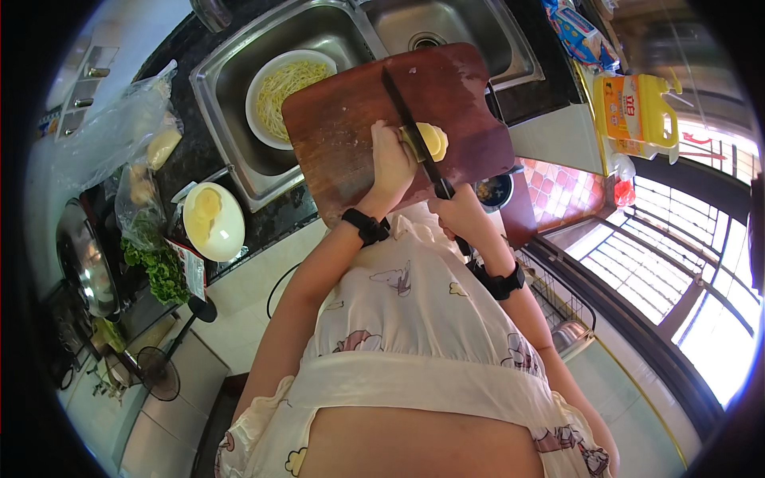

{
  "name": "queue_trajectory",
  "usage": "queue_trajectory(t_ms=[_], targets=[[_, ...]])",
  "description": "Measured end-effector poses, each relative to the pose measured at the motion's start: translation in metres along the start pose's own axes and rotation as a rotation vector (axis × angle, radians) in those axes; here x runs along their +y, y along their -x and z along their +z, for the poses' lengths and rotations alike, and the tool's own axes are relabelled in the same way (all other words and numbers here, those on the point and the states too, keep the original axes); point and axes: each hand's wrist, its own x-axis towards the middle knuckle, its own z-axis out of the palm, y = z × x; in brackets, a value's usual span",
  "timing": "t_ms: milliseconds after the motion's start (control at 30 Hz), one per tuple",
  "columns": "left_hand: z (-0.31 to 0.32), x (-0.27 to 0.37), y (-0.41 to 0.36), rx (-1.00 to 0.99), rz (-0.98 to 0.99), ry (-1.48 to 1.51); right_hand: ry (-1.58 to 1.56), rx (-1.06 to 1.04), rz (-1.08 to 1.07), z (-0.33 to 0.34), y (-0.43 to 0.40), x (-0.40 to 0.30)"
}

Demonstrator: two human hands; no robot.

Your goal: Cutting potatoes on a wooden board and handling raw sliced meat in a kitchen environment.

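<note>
A wooden cutting board (340,125) lies across the front of the double sink, partly over both basins. On it, pale yellow slices (435,141), seemingly of peeled potato, lie against the right side of a dark-bladed kitchen knife (406,113). My right hand (463,215) grips the knife's black handle near the board's front edge. Left of the blade, my left hand (394,158) holds down the uncut part of the potato (412,146), which its fingers mostly hide. The blade slants away from me across the board.
A white bowl of bean sprouts (293,98) sits in the left basin (227,119). On the left counter are a white bowl with peeled pieces (230,230), plastic bags (113,137), leafy greens (158,269) and a wok lid (89,263). A yellow jug (645,110) stands at right.
</note>
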Motion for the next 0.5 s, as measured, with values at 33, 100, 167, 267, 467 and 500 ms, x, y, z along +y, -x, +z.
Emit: queue_trajectory(t_ms=[33, 100, 167, 267, 467, 500], targets=[[0.000, 0.001, -0.001, -0.003, 0.000, 0.000, 0.000, 0.010, -0.014, 0.002, -0.004, 0.002], [0.000, 0.002, -0.001, 0.045, 0.017, -0.002, 0.000, 0.020, -0.025, 0.004, -0.011, 0.005], [0.001, -0.001, 0.000, 0.034, 0.014, -0.016, 0.027, 0.032, -0.018, 0.005, -0.018, 0.007], [0.001, 0.000, 0.001, 0.013, -0.018, -0.002, 0.015, 0.067, -0.041, 0.011, -0.027, 0.005], [0.000, 0.002, -0.003, 0.041, -0.014, 0.006, 0.037, 0.059, -0.090, 0.012, -0.037, 0.010], [0.000, 0.002, -0.004, 0.073, -0.001, 0.016, 0.031, 0.062, -0.095, 0.014, -0.043, 0.008]])
